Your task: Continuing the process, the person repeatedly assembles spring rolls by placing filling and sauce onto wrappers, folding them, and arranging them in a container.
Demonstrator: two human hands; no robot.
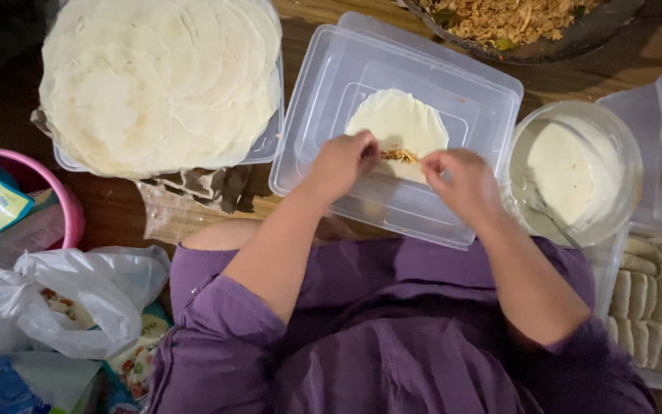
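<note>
A round white wrapper lies on an upturned clear plastic lid. A small strip of brownish filling sits near the wrapper's near edge. My left hand pinches the wrapper's near edge just left of the filling. My right hand grips the same edge on the right side. Both hands seem to be folding the edge over the filling.
A stack of round wrappers fills a tray at the far left. A pan of filling is at the top. A glass bowl of white paste with a spoon stands right; rolled pieces lie lower right. Plastic bags lie left.
</note>
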